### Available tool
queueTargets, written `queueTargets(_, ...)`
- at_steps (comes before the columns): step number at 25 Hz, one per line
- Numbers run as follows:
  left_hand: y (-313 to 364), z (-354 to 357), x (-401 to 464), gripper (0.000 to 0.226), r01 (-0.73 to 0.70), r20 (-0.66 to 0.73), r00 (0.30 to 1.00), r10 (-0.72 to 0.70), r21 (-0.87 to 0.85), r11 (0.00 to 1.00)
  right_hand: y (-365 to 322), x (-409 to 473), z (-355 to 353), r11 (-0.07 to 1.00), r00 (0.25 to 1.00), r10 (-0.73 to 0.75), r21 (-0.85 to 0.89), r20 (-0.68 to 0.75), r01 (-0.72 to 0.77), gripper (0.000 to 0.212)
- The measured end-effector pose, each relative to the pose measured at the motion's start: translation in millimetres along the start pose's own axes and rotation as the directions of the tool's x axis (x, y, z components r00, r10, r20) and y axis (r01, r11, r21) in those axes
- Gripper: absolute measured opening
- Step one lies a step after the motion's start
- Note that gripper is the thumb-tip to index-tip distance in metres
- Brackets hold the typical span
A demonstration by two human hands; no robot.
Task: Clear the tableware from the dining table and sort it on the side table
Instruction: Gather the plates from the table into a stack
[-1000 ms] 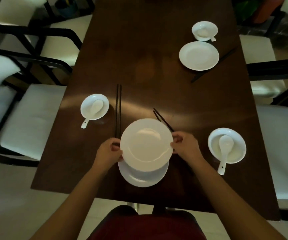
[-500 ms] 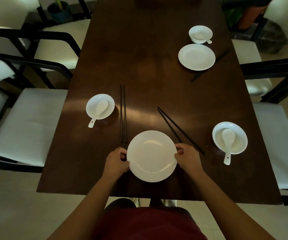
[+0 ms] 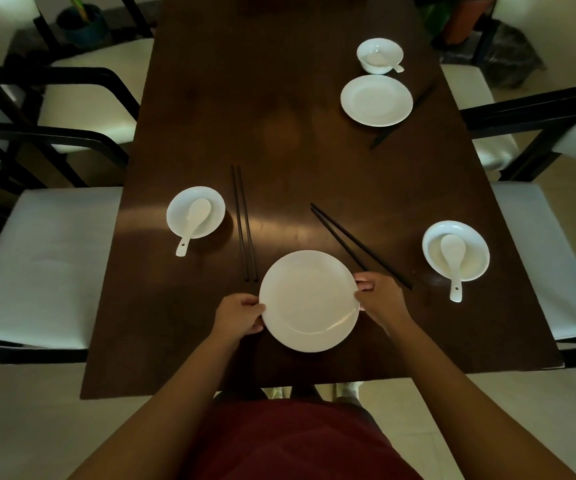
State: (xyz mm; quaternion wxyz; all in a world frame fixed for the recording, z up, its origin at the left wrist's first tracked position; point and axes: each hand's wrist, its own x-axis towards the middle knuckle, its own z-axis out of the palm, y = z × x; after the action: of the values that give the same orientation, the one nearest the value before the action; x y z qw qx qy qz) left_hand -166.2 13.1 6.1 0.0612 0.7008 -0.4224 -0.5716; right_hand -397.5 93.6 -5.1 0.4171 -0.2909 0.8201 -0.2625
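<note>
Both hands, left (image 3: 239,315) and right (image 3: 380,299), pinch the plate (image 3: 309,301) at opposite rims; best keep it level and lift clear of the chopsticks (image 3: 359,245) on the counter (image 3: 279,133).

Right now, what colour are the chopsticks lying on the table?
Black, both loose pairs; clearest in the head view.

Single head-worn wide-angle view, steeply down and forward from above the near end of the worktop (image 3: 189,323); hands (image 3: 239,315) close, low centre; far end stretching beyond them; chairs (image 3: 44,265) flanking both sides
</note>
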Motion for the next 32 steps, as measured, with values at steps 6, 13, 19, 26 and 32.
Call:
queueTargets(6,8,-10,1,0.012,-0.129,0.065,0.991,0.113,0.36,0.924,-6,-2,-2,0.999,0.999,0.03,-0.042,0.018,-0.03,0.036)
queueTargets(13,138,0,27,0.011,-0.493,0.082,0.863,0.498,0.35,0.797,-60,65,-68,0.972,0.994,0.052,0.234,-0.098,-0.027,0.023)
queueTargets(19,290,57,85,0.017,-0.516,0.055,0.855,0.515,0.184,0.837,-128,206,-162,0.95,0.977,-0.032,0.297,-0.212,0.096,0.021)
queueTargets(26,385,122,186,0.026,-0.408,-0.029,0.902,0.43,0.266,0.873,-142,351,-204,0.99,0.961,-0.019,0.129,-0.276,0.056,0.039)
queueTargets(32,403,159,242,0.052,-0.303,-0.026,0.947,0.32,0.253,0.919,-130,408,-200,0.998,0.96,-0.064,-0.037,-0.272,0.056,0.041)
